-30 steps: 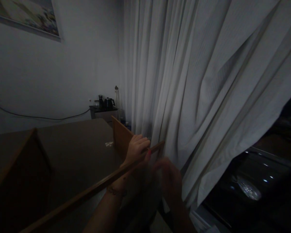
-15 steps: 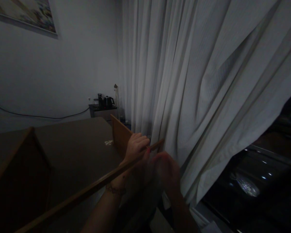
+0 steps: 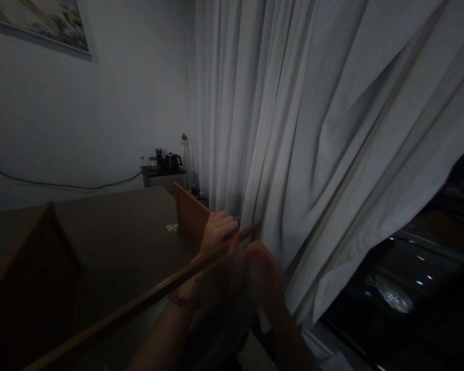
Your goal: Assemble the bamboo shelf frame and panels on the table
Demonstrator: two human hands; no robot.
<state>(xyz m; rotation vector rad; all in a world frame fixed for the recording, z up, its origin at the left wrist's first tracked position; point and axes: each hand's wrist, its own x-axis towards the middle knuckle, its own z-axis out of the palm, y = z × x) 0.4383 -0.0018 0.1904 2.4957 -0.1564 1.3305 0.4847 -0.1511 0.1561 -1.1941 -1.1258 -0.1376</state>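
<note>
The room is dim. My left hand (image 3: 216,234) is curled over the top edge of a long wooden rail (image 3: 139,304) of a brown wooden frame, near the rail's far end. My right hand (image 3: 263,273) hovers just to the right of it, dark and blurred, close to the hanging white curtain (image 3: 313,129); its fingers look bent, and what they hold, if anything, is hidden. A second wooden panel (image 3: 189,216) stands upright behind my left hand.
A dark brown flat surface (image 3: 119,232) lies inside the frame, with a small white mark. A side table with a kettle (image 3: 172,162) stands by the far wall. A cable runs along the wall. A dark glossy object (image 3: 402,288) sits at the lower right.
My right hand has shifted slightly left and up, closer to my left hand. My left hand has kept its hold on the rail.
</note>
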